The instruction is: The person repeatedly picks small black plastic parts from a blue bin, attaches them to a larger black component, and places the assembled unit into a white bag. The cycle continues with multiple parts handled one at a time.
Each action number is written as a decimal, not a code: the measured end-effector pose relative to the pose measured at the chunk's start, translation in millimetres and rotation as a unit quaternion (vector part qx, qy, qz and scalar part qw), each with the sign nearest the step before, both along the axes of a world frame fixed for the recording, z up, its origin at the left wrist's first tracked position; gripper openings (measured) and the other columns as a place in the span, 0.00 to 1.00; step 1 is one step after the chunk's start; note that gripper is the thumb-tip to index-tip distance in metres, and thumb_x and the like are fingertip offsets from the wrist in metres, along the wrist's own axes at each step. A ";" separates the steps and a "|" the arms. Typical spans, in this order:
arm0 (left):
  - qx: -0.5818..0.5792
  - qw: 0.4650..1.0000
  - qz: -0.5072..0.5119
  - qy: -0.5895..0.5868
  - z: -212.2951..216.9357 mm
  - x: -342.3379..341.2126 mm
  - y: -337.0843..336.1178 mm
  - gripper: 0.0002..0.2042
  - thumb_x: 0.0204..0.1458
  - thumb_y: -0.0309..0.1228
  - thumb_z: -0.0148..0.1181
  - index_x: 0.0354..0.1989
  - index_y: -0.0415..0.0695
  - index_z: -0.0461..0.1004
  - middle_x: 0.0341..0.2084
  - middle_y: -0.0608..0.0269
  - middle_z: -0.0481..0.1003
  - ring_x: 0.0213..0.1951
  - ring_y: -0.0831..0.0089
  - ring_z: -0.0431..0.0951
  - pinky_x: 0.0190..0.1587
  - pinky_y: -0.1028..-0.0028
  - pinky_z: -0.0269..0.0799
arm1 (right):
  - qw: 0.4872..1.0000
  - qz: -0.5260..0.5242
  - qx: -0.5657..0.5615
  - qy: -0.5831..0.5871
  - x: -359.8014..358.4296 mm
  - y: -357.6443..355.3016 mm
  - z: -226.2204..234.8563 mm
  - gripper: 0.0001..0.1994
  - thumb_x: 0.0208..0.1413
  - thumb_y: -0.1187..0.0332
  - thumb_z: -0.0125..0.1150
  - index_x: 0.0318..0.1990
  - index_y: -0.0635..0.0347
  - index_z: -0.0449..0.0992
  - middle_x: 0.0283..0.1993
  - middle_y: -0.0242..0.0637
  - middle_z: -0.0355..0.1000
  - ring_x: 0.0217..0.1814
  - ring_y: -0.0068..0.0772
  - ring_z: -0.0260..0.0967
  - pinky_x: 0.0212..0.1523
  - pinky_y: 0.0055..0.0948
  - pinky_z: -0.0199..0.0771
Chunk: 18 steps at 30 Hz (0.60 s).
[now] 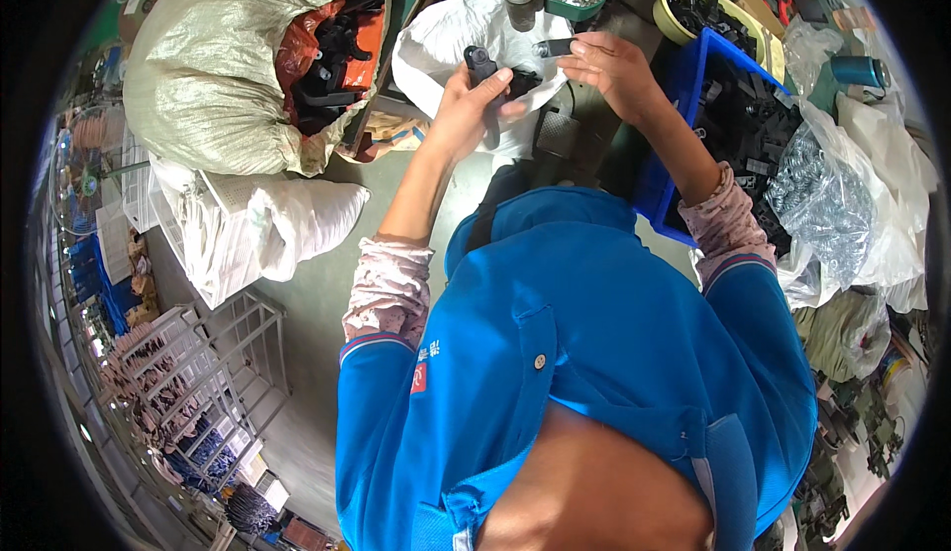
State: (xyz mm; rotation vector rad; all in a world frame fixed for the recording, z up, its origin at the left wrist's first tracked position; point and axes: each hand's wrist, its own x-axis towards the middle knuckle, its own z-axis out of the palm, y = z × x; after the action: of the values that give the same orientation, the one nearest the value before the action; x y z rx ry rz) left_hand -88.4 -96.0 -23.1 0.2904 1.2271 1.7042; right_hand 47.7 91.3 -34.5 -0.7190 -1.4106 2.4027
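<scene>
My left hand point(464, 105) is closed around a black part with a rounded end point(480, 61), the thumb lying along it. A little to the right, my right hand point(614, 70) pinches a small dark rectangular piece point(554, 48) between thumb and fingers. The two pieces are apart. Behind and below both hands is an open white sack point(431, 41); dark parts show in its mouth, partly hidden by my left hand. Just beyond the hands stands a grey metal machine part with a round column point(522, 1).
To the right, a blue crate point(658, 169) holds many black parts, with a yellow tub point(670, 28) beyond it. A green container of small metal pieces point(578, 8) stands at the back. At left are a large woven sack point(203, 65) with black parts and a white bag point(307, 219).
</scene>
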 end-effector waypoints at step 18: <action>0.019 0.990 -0.140 0.002 16.6 25.3 0.3 0.17 0.56 0.28 0.55 0.55 0.42 0.67 0.50 0.56 0.73 0.44 0.68 0.78 0.28 0.78 0.77 | 0.996 0.057 0.028 0.064 3.6 21.5 13.0 0.15 0.55 0.71 0.60 0.48 0.72 0.71 0.48 0.49 0.69 0.51 0.42 0.71 0.52 0.37 0.77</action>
State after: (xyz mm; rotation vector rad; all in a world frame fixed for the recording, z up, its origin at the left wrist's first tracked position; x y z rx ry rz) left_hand -63.1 -95.8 -6.5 0.4669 1.0996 1.4854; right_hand 51.4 112.8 -21.5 -0.4727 -1.4966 2.4345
